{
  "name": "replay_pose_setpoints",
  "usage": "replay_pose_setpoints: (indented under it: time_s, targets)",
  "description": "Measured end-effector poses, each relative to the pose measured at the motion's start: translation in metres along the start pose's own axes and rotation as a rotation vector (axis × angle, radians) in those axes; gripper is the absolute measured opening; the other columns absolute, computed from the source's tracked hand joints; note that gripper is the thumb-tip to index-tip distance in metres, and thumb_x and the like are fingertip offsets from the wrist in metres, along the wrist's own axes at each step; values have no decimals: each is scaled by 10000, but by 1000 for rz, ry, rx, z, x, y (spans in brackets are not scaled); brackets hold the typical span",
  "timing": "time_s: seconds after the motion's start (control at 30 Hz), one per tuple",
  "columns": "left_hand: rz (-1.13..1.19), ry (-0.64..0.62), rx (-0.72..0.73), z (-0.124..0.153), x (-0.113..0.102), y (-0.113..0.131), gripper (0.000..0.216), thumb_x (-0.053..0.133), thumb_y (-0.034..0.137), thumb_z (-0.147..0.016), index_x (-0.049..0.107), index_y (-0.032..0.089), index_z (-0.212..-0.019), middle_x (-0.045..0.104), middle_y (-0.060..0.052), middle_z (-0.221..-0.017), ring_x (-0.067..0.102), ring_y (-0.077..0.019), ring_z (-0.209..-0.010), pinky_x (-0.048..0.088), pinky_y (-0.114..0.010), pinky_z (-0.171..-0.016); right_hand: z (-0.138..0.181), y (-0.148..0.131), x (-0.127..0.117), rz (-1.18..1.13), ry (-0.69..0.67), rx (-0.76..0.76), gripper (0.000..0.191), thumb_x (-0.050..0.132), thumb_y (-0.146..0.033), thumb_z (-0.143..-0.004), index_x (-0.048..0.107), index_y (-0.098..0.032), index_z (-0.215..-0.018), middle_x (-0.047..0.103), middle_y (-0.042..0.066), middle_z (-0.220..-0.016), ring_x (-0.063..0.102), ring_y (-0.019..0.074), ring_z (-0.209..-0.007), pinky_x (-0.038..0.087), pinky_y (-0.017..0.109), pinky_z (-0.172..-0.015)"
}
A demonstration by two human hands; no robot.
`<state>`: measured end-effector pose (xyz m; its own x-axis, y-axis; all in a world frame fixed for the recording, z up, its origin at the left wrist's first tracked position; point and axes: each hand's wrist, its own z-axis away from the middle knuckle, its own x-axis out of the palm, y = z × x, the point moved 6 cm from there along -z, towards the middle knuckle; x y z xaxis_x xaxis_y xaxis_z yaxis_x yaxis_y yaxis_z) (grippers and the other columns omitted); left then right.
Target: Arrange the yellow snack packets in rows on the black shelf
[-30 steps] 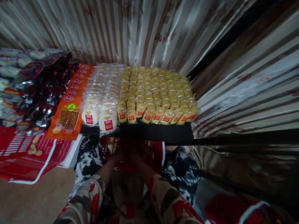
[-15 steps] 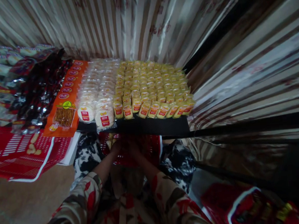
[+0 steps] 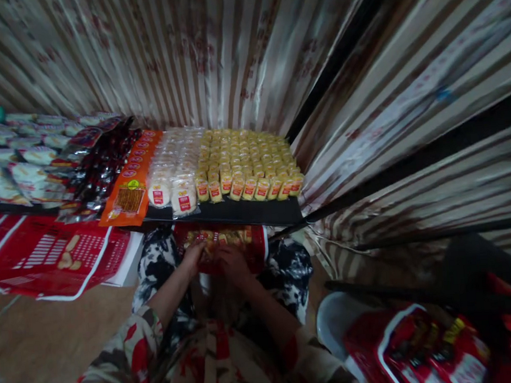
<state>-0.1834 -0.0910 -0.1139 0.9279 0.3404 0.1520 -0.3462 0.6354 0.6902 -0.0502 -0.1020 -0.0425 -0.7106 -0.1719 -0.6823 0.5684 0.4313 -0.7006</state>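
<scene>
My left hand (image 3: pixel 193 257) and my right hand (image 3: pixel 233 263) reach into a red basket (image 3: pixel 257 251) on my lap, just under the front edge of a black shelf (image 3: pixel 248 211). The basket holds several small yellow snack packs (image 3: pixel 217 237). The fingers of both hands curl over those packs, but the dim light hides whether they grip any. On the shelf above lie rows of yellow packs (image 3: pixel 249 165) with red labels and white round packs (image 3: pixel 172 177).
An orange packet (image 3: pixel 131 180), dark packets (image 3: pixel 98 168) and pale packets (image 3: pixel 10 163) lie further left on the shelf. A red basket (image 3: pixel 48 258) hangs below at left. Striped shiny curtain (image 3: pixel 209 53) walls the back and right. Another red basket (image 3: pixel 427 349) with goods stands lower right.
The view has pulled back and tilted, so the shelf looks smaller. My hands have drawn nearer to me and now show more plainly over the packs in the basket.
</scene>
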Motion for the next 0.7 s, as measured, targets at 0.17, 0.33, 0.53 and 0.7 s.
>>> replay_pose_setpoints:
  time_s: [0.17,0.33,0.53,0.7]
  targets:
    - [133,-74,-44,32,8,18,240,603,80,-703,578,139,-934,643,-21,-727,594,-91,-546,491,-185,-535,8,-9,-27,20,156,27,286,422,-44,-773,646,-196,-681,640,47,-846,551,174,-853,417,310,-821]
    - [186,-119,13,54,14,34,240,546,13,-706,575,137,-910,656,-51,-832,630,-106,-655,527,-203,-617,19,2,-39,-12,314,180,289,388,-113,-788,664,-187,-754,614,75,-972,554,177,-951,423,314,-874]
    - [102,-122,132,68,22,48,387,537,-4,-649,589,136,-1006,647,-55,-873,610,-113,-677,497,-193,-581,30,2,-54,-44,467,315,209,429,-189,-786,635,-185,-821,622,84,-982,574,183,-950,453,311,-864]
    - [-194,-167,315,82,34,66,476,537,8,-616,624,134,-1067,658,-31,-831,582,-125,-657,462,-206,-590,19,-7,-58,-21,315,282,274,533,-317,-801,619,-199,-1034,653,75,-1028,580,214,-971,448,363,-902]
